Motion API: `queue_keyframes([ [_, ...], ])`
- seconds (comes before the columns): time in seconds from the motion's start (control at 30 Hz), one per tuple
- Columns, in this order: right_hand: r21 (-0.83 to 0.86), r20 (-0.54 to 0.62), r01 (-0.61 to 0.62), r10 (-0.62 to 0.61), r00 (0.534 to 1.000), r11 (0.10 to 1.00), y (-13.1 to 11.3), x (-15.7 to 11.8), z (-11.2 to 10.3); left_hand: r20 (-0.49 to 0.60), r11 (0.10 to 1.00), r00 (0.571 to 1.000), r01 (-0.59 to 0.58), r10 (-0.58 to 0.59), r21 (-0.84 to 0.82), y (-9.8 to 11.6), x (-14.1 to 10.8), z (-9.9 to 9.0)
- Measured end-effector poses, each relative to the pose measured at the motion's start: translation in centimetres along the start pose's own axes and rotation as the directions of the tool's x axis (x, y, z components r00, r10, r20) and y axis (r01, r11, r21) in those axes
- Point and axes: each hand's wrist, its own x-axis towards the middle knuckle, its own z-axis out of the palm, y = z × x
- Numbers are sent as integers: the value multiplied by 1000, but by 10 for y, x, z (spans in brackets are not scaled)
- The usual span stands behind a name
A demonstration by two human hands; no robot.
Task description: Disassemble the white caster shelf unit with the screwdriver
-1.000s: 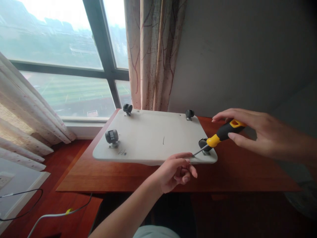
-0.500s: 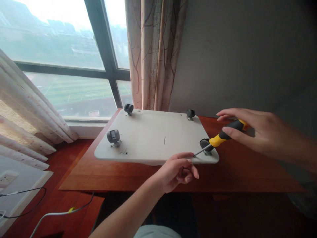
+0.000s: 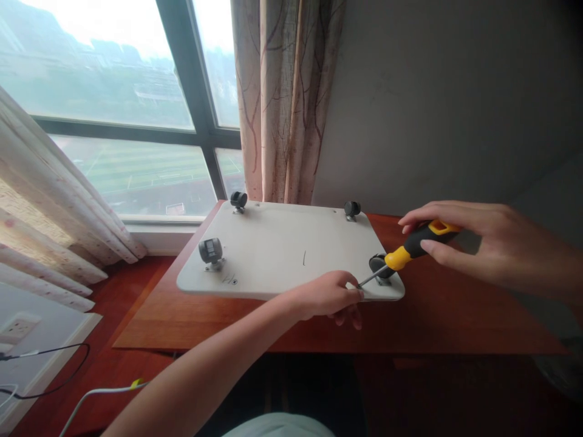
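My right hand (image 3: 483, 237) is closed round the black and yellow handle of a screwdriver (image 3: 398, 258), fingers over the top and thumb beneath. The shaft slopes down to the left, its tip at the near right part of a white board (image 3: 268, 243). Thumb and index finger of my left hand (image 3: 334, 295) are pinched right at that tip; what sits between them is too small to make out. Just behind the shaft stands a black caster (image 3: 377, 265), partly covered by the screwdriver. Another caster (image 3: 211, 251) stands at the board's near left corner.
Two more casters (image 3: 238, 201) stand along the board's far edge. The board lies on a reddish wooden table (image 3: 455, 315). A window and curtains (image 3: 286, 103) are behind and left. A white cable (image 3: 91, 393) runs at the lower left near a wall socket (image 3: 20, 328).
My left hand has turned over and its thumb and index finger have closed in at the screwdriver tip. The handle has rotated slightly in my right hand, which has barely shifted.
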Motion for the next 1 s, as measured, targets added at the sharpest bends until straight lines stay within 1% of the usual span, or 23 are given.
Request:
queue_keyframes([
  [0.07,25,11,32,-33,999,999,2,1,-1,-4,984,1000,-13,14,178,8,5,-6],
  [0.13,65,25,73,-75,997,995,1,2,-2,-29,933,999,-27,40,359,13,11,-12],
  [0.17,85,35,70,-73,997,994,0,2,-2,-48,897,997,-38,65,440,14,14,-14],
  [0.23,86,37,18,-21,999,996,-3,4,-1,-80,823,987,-69,138,563,15,20,-16],
  [0.3,20,9,-48,48,999,999,-6,5,2,-98,775,974,-98,202,624,13,25,-17],
  [0.37,-64,-32,-80,78,996,995,-8,4,5,-112,759,968,-103,226,643,10,28,-17],
  [0.43,-92,-40,-83,80,996,992,-10,3,5,-125,756,965,-97,231,647,8,29,-16],
  [0.6,10,23,-6,6,1000,1000,-12,1,-1,-124,754,962,-106,242,648,6,29,-17],
  [0.7,9,31,-47,47,998,999,-12,2,0,-121,757,961,-114,248,643,4,29,-18],
  [0.8,-40,-32,-112,111,993,993,-11,5,4,-125,762,958,-124,260,635,2,30,-18],
  [0.9,-41,-43,-96,94,995,995,-14,6,5,-123,767,956,-134,267,628,1,30,-18],
  [1.0,-8,-3,-66,66,998,998,-16,5,1,-107,749,957,-139,269,647,2,28,-18],
])
